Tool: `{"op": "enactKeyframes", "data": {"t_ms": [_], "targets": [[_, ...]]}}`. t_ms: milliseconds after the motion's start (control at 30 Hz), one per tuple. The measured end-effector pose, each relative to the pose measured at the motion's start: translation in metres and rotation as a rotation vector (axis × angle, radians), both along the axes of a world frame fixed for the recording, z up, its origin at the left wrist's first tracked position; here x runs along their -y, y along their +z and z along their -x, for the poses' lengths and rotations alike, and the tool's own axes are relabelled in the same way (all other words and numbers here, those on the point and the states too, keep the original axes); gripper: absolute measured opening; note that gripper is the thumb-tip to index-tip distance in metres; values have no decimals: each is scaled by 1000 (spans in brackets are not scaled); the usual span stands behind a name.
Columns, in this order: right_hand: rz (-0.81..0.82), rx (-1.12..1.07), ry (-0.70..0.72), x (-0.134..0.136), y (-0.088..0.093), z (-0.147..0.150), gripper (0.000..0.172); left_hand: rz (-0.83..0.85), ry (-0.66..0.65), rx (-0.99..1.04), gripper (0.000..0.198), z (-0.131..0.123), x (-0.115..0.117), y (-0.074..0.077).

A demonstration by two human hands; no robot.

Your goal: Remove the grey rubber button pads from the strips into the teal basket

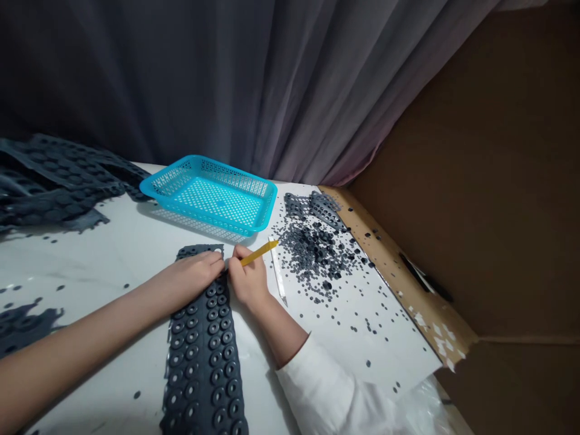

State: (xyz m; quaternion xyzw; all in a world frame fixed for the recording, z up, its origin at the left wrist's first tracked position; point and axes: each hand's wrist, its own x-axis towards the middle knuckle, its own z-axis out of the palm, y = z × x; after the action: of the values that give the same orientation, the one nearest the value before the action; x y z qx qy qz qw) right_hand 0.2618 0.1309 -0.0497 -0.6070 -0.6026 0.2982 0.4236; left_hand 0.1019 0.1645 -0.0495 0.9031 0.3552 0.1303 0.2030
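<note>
A long black rubber-like strip (199,362) with rows of raised rings lies lengthwise in front of me. My left hand (202,272) rests over its far end, fingers closed on the edge. Close beside it, at the strip's right edge, my right hand (249,281) grips a yellow pen-shaped tool (260,252). That tool's working tip is hidden among the fingers. To the right of this hand lies a slim white pen-like tool (277,272) with a pointed metal end.
A blue perforated basket (222,202) stands behind my hands. Small black discs (312,248) lie heaped and scattered at right, with punched sheet scraps (312,205) behind them. More black strips (67,175) pile up at far left. A dark curtain (203,78) hangs behind the white table (109,260).
</note>
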Motion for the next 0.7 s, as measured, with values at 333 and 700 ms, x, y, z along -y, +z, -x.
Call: {"op": "enactKeyframes", "data": {"t_ms": [333, 700], "targets": [[24, 44, -9, 1, 4, 0, 20, 139, 406, 398, 27, 7, -6, 20], [20, -282, -5, -4, -7, -13, 21, 809, 387, 621, 34, 6, -7, 17]]}}
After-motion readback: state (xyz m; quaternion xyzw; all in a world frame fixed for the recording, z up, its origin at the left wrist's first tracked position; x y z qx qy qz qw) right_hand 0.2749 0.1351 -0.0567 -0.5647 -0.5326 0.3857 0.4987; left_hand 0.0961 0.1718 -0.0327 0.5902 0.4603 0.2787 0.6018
